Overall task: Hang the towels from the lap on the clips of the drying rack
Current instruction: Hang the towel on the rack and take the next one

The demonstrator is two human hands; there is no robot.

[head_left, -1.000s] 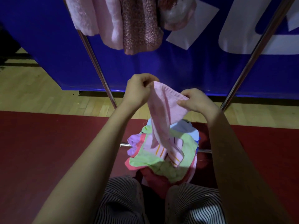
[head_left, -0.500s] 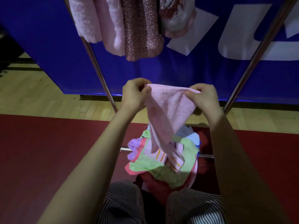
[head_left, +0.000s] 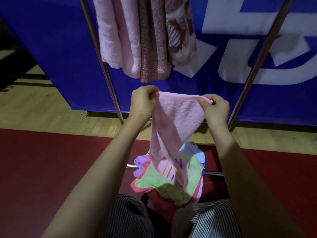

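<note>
A pink towel hangs stretched between my hands above my lap. My left hand pinches its left top corner and my right hand pinches the right top corner. The towel's lower end trails down onto a pile of coloured towels on my lap, green, pink, purple and light blue. Above, several pink and brownish towels hang from the drying rack. The rack's clips are out of view beyond the top edge.
Two slanted metal rack legs frame my hands, with a low crossbar behind the pile. A blue banner stands behind the rack. Wooden floor and a red mat lie below. My striped trousers fill the bottom.
My hands have moved apart and upward, spreading the pink towel's top edge straight. The view has tilted up, showing more of the hung towels.
</note>
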